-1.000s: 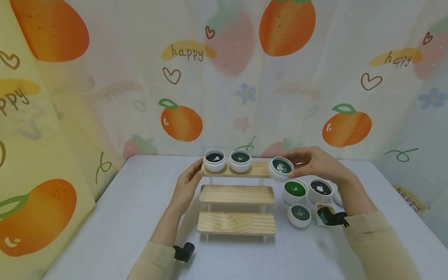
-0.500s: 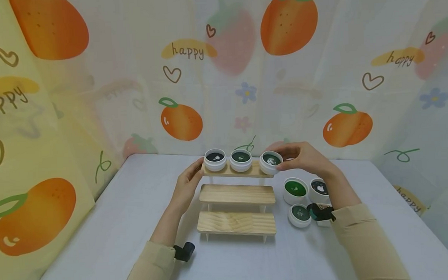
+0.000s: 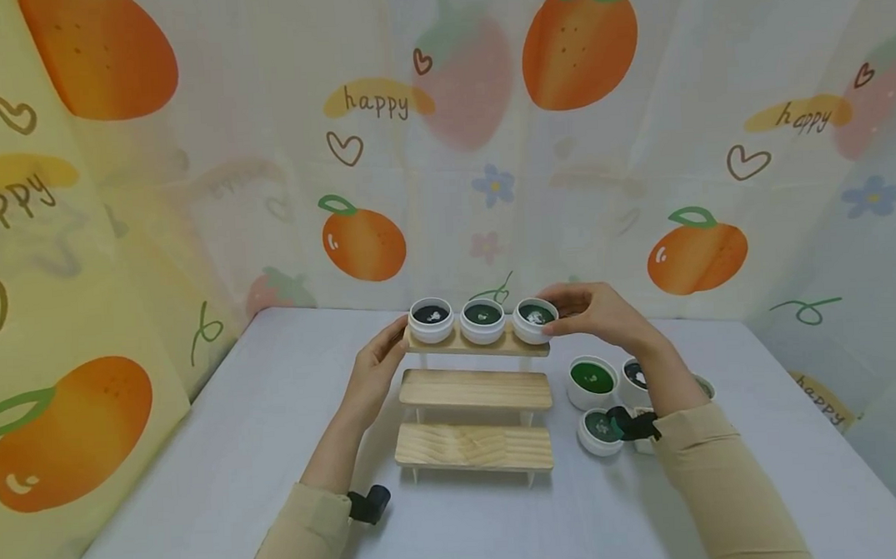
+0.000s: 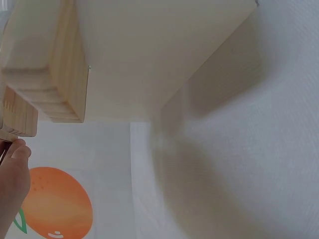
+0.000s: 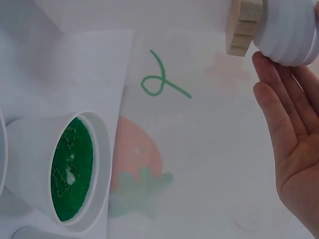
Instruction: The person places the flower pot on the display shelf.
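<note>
A three-step stand with wooden shelves [image 3: 475,390] faces me on the table. My left hand [image 3: 369,375] holds the left end of its top shelf [image 3: 458,346]; the left wrist view shows fingertips [image 4: 19,149] at the wood's end. Two small white pots with dark green filling, a left pot [image 3: 431,331] and a middle pot [image 3: 483,333], stand upright on that shelf. At the shelf's right end, my right hand [image 3: 603,313] grips a third white pot [image 3: 531,332] between thumb and fingers. In the right wrist view, this pot [image 5: 286,35] sits against the shelf end.
Right of the stand are more white pots, among them one with bright green filling [image 3: 592,397] and a lower one [image 3: 600,448]. My right forearm partly hides others. A fruit-print cloth [image 3: 444,188] hangs behind the white table [image 3: 223,456].
My right hand has carried the third pot leftward onto the right end of the top shelf, beside the other two. The left hand has stayed at the shelf's left end.
</note>
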### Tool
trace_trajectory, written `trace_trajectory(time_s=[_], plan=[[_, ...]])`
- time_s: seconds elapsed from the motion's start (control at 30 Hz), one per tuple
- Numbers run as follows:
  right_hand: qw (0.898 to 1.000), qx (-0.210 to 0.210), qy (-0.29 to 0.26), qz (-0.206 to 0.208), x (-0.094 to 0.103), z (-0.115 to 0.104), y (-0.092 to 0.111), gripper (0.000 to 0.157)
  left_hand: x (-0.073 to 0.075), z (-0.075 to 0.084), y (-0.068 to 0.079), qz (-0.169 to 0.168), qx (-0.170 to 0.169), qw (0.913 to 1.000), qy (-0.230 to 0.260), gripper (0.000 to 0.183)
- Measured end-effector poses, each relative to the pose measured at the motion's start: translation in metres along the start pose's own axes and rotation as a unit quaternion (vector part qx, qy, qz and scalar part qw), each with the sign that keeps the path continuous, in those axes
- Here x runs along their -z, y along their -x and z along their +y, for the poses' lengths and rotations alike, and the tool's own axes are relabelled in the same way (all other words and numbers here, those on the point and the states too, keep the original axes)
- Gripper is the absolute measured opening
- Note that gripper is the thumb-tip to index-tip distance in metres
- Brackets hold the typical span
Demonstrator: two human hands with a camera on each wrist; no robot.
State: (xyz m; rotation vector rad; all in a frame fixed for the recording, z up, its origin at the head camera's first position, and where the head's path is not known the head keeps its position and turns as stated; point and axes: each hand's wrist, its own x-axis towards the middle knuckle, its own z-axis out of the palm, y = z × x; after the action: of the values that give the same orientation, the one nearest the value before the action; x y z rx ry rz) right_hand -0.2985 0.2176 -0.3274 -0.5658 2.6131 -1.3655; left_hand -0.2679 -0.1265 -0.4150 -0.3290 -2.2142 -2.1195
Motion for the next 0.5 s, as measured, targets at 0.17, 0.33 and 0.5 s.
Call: trace_trajectory(time_s=[0.17, 0.33, 0.5], plan=[[1.000, -0.004, 0.000, 0.004, -0.0018, 0.0002, -0.0015, 0.050, -0.0006, 0.0000, 0.0001, 0.000, 0.001, 1.0000, 0.002, 0.048], [1.000, -0.004, 0.002, 0.004, -0.0032, 0.0004, -0.0020, 0.049, -0.0008, 0.0003, 0.0000, 0.000, 0.002, 1.0000, 0.000, 0.048], [1.000, -0.004, 0.005, 0.000, -0.0033, 0.0001, -0.0022, 0.049, -0.0003, 0.0012, 0.0004, -0.001, -0.002, 1.0000, -0.009, 0.049]])
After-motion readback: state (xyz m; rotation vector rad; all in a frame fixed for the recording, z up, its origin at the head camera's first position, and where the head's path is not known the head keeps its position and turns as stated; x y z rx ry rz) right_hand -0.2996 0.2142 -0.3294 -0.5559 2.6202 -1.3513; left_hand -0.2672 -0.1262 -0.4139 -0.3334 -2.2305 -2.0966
